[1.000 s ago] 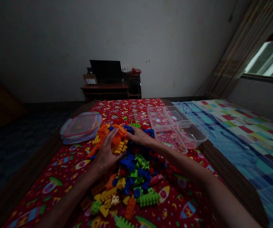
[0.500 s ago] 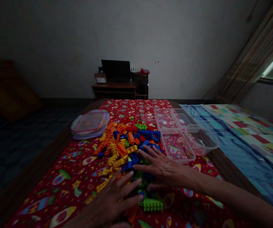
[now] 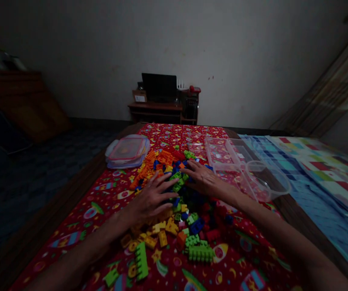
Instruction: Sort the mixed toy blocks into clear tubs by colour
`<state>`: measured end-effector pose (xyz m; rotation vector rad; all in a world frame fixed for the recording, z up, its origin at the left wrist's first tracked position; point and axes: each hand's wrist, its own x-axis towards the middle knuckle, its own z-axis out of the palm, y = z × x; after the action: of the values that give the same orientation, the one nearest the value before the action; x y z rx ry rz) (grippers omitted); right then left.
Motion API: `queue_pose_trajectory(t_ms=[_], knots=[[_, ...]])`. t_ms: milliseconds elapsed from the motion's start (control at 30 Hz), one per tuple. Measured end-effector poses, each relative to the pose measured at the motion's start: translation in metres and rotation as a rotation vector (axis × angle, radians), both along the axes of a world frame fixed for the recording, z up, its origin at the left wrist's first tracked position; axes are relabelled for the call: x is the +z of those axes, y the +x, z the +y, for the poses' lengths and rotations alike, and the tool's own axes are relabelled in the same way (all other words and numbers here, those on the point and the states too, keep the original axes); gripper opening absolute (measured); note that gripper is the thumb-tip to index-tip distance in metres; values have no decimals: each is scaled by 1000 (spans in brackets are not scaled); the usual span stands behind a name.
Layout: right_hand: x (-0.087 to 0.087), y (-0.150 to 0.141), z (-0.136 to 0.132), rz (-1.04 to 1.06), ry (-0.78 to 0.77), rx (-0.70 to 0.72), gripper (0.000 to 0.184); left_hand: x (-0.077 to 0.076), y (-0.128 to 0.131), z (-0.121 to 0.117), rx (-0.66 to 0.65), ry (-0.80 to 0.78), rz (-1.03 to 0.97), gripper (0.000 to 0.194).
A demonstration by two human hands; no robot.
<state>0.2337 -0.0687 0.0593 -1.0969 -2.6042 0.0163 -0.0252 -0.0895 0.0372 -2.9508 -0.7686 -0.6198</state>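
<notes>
A pile of toy building blocks [image 3: 178, 182] in orange, yellow, green, blue and red lies on a red patterned tablecloth [image 3: 101, 220]. My left hand [image 3: 155, 195] rests over the pile's left side, its fingers spread and pointing right. On the right side, my right hand [image 3: 199, 176] lies over the blocks with fingers stretched out; some fingertips are hidden among the pieces. Nearer me sit a long green block [image 3: 141, 260] and a wider green block [image 3: 201, 254], with loose yellow blocks [image 3: 162, 238] between them and the pile.
Stacked clear lids [image 3: 128, 150] lie at the left. Clear plastic boxes [image 3: 222, 166] and a round clear container [image 3: 266, 182] stand right of the pile. Bedding [image 3: 301, 173] borders the table's right side; a desk with a monitor [image 3: 160, 87] stands against the wall.
Both hands have moved forward, away from me, over the pile. More loose blocks are now visible on the near side. The camera view has shifted slightly left.
</notes>
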Motion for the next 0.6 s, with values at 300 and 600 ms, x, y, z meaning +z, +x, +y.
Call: queue_pose_trajectory(t_ms=[300, 600], knots=[[-5, 36, -121, -189, -50, 326, 75, 10, -14, -97, -340, -83, 206, 54], [-34, -3, -70, -180, 143, 179, 66, -13, -13, -43, -160, 41, 176, 37]])
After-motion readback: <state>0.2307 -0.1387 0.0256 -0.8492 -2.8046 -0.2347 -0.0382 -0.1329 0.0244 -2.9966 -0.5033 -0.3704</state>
